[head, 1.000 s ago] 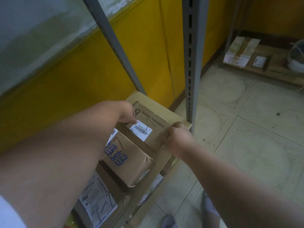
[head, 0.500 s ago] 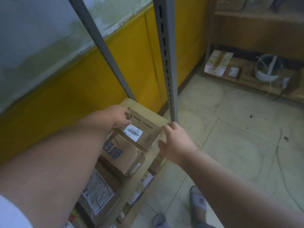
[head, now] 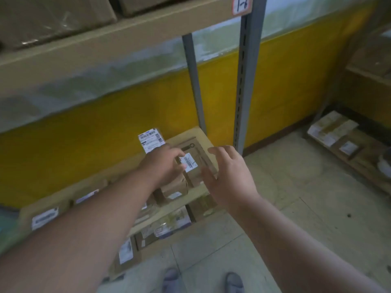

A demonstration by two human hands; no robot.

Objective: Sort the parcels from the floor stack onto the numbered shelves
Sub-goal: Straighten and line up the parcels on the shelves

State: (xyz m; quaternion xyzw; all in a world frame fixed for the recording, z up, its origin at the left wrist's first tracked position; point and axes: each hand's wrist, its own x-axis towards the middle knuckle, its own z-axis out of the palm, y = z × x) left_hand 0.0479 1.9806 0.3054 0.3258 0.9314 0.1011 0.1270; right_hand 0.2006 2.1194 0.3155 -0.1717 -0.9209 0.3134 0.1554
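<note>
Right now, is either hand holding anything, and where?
The left hand rests fingertips on the flat parcel near its label, touching rather than clearly gripping. The right hand is open above the parcel's near edge, holding nothing.

Both bare forearms reach forward and down from the lower corners of the view. The left hand [head: 164, 163] is palm down, its fingers [head: 179, 154] curled over and pressing on something beneath them. The right hand [head: 229, 178] floats just beside it, spread wide with fingers apart, thumb pointing toward the left hand, gripping nothing.
</note>
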